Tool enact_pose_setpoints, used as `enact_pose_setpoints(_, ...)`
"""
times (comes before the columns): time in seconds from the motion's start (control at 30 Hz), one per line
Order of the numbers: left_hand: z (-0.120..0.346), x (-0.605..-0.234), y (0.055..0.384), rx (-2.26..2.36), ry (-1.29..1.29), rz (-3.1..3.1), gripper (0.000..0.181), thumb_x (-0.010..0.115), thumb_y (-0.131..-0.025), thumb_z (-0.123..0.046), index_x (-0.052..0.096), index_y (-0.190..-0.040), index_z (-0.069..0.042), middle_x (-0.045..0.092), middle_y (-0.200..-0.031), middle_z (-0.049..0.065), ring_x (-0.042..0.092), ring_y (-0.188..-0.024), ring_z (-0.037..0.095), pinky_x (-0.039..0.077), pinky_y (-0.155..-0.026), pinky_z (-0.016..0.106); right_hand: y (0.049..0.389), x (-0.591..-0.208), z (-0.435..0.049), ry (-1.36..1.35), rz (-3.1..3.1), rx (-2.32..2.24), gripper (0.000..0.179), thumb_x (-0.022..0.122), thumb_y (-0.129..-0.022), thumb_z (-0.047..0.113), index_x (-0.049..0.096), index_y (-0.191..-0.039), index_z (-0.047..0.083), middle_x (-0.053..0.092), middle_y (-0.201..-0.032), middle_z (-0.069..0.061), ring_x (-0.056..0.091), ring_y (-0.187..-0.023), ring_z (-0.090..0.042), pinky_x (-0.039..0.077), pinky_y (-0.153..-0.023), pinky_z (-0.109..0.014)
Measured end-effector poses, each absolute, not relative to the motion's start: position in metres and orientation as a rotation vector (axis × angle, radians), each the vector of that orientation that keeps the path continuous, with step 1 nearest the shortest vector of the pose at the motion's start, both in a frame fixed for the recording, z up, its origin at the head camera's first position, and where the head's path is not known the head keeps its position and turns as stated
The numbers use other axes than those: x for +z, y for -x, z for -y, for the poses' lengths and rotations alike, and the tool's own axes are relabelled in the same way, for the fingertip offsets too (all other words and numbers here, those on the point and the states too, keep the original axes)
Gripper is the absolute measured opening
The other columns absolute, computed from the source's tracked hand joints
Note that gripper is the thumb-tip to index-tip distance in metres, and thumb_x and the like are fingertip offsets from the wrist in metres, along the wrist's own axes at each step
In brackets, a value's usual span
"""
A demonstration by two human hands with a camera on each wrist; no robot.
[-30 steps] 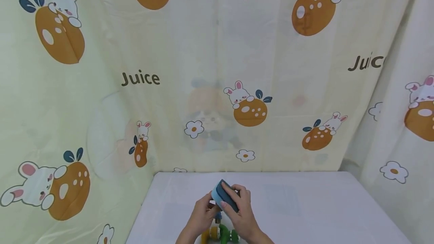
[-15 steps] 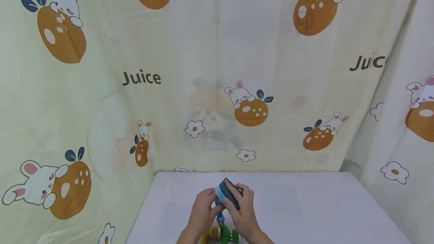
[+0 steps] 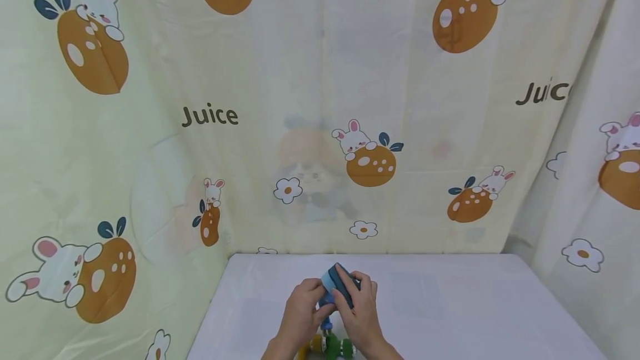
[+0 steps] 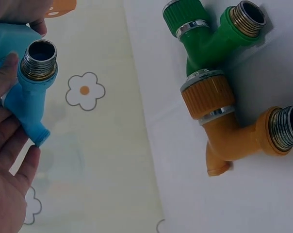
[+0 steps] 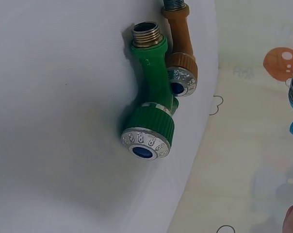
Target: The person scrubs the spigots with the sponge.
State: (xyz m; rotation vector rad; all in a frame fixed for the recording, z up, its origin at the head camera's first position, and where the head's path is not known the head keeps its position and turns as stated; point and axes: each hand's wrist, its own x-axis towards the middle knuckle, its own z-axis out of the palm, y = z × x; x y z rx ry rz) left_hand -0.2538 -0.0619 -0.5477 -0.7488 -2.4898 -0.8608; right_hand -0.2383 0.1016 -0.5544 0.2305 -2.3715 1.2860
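My left hand (image 3: 299, 313) holds a light-blue tap (image 4: 34, 99) with a threaded metal end, its fingers curled around the body. In my right hand (image 3: 364, 318) is a two-tone blue sponge (image 3: 345, 285), gripped between thumb and fingers. The sponge lies against the tap's handle end, which is mostly hidden by sponge and fingers. Both hands are close together above the table. Below them, a green tap (image 5: 156, 77) and an orange tap (image 4: 229, 133) lie side by side on the surface.
The white table (image 3: 450, 304) spreads out on both sides of the hands. Behind it and at the sides hangs a pale curtain (image 3: 280, 71) printed with rabbits, oranges and flowers.
Both hands have shifted slightly to the right in the head view, with sponge and tap. More of the blue tap shows between them now. The green and orange taps stay put.
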Motion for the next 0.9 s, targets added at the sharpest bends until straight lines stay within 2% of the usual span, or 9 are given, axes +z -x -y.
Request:
enact_pose_setpoints(0.13, 0.06, -0.55, 0.253, -0.815, 0.779, 2.445, 0.036, 0.076, -0.091, -0.043, 0.078, -0.118, -0.018, 0.07, -0.114, -0.008, 0.066, -0.106, 0.01, 0.059, -0.09, 0.034, 0.24, -0.554, -0.103, -0.2, 2.388, 1.299, 0.045, 0.055, -0.107, 0.039, 0.055, -0.151, 0.031, 0.047, -0.129, -0.009, 0.034, -0.109, -0.02, 0.038, -0.081, -0.033)
enact_pose_setpoints(0.3, 0.057, -0.55, 0.252, -0.767, 0.822, 2.424, 0.042, 0.077, -0.091, -0.043, 0.077, -0.122, -0.015, 0.07, -0.114, -0.006, 0.066, -0.106, 0.011, 0.059, -0.089, 0.032, 0.244, -0.555, -0.106, -0.154, 2.401, 1.357, 0.045, 0.054, -0.108, 0.04, 0.056, -0.151, 0.026, 0.048, -0.126, -0.009, 0.035, -0.108, -0.021, 0.037, -0.081, -0.032)
enact_pose_setpoints(0.5, 0.053, -0.551, 0.251, -0.71, 0.902, 2.385, 0.04, 0.079, -0.09, -0.043, 0.077, -0.119, -0.015, 0.068, -0.11, -0.007, 0.066, -0.103, 0.011, 0.059, -0.088, 0.031, 0.249, -0.556, -0.111, -0.078, 2.425, 1.4, 0.046, 0.052, -0.109, 0.041, 0.056, -0.151, 0.024, 0.048, -0.123, -0.009, 0.036, -0.11, -0.022, 0.036, -0.082, -0.031)
enact_pose_setpoints(0.73, 0.048, -0.551, 0.247, -0.79, 0.963, 2.357, 0.036, 0.078, -0.089, -0.044, 0.077, -0.116, -0.02, 0.068, -0.11, -0.008, 0.065, -0.103, 0.008, 0.059, -0.088, 0.028, 0.254, -0.56, -0.118, -0.082, 2.396, 1.471, 0.046, 0.046, -0.111, 0.04, 0.056, -0.15, 0.018, 0.051, -0.125, -0.014, 0.039, -0.109, -0.023, 0.036, -0.081, -0.031)
enact_pose_setpoints(0.9, 0.049, -0.55, 0.245, -1.027, 0.858, 2.454, 0.032, 0.079, -0.09, -0.04, 0.076, -0.119, -0.026, 0.069, -0.116, -0.011, 0.065, -0.109, 0.006, 0.06, -0.093, 0.028, 0.254, -0.561, -0.124, -0.065, 2.396, 1.584, 0.052, 0.035, -0.113, 0.044, 0.047, -0.157, 0.019, 0.047, -0.132, -0.014, 0.037, -0.114, -0.023, 0.038, -0.089, -0.036)
